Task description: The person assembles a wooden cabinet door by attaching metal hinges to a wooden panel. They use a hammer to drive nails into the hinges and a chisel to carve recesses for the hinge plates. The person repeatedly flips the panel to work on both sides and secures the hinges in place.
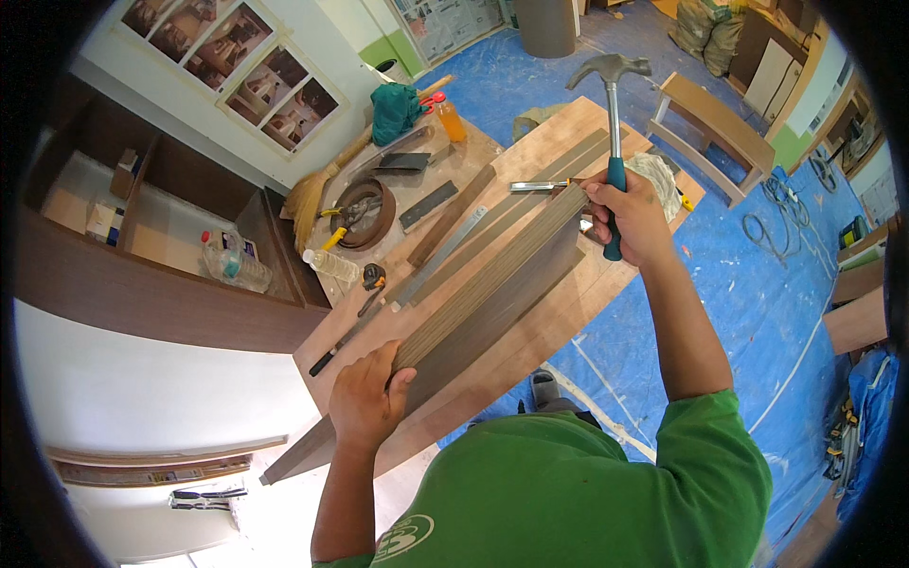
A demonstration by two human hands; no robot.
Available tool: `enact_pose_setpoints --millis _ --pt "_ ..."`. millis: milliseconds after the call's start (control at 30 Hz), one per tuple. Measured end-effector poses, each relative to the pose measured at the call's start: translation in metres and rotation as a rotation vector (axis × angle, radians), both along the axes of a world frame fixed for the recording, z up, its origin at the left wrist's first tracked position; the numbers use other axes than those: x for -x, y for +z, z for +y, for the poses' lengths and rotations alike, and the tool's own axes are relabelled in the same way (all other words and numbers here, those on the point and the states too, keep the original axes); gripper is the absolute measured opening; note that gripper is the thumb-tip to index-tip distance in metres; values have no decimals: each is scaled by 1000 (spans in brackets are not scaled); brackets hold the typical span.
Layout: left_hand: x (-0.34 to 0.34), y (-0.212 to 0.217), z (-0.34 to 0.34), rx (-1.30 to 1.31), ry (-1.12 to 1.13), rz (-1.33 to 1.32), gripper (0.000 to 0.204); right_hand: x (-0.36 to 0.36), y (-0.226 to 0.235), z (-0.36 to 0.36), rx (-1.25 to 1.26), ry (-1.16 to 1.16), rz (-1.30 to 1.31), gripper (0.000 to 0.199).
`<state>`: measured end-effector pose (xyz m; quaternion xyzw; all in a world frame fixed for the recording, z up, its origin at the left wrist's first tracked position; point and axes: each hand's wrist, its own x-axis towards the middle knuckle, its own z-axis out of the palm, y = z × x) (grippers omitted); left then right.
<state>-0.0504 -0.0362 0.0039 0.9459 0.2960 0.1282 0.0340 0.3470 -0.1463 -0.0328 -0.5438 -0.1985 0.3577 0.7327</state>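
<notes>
A long plywood board (492, 275) with a striped layered edge and a dark face stands on edge across the worktable (540, 317). My left hand (367, 396) grips it partway along its near part, fingers over one side and thumb on the other. At its far end, my right hand (632, 213) is closed around the teal handle of a claw hammer (615, 123), whose steel head points up and away. The fingers of that hand are close to the board's end; whether they touch it is hard to see. A narrow metal tool (538, 186), perhaps a chisel, lies beside the right hand.
Left of the board lie a metal bar (440, 256), wooden strips (454, 213) and a tape measure (374, 276). Beyond are a coil of brown edging strip (374, 227), a clear bottle (331, 265) and an orange drink bottle (449, 118). A bench (715, 123) stands on the blue-sheeted floor.
</notes>
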Motion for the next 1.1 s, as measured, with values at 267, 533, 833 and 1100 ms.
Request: enact_pose_setpoints --millis 267,533,833,1100 --pt "-1 2 -1 19 -1 -25 40 -18 28 3 299 178 -228 11" --pt "-1 4 -3 57 30 -13 44 -36 31 10 357 315 -243 8" --pt "0 2 -1 28 2 -28 41 -43 0 7 237 307 27 10" --pt "4 -2 3 46 -51 -76 43 -19 -12 -19 185 -11 -13 34"
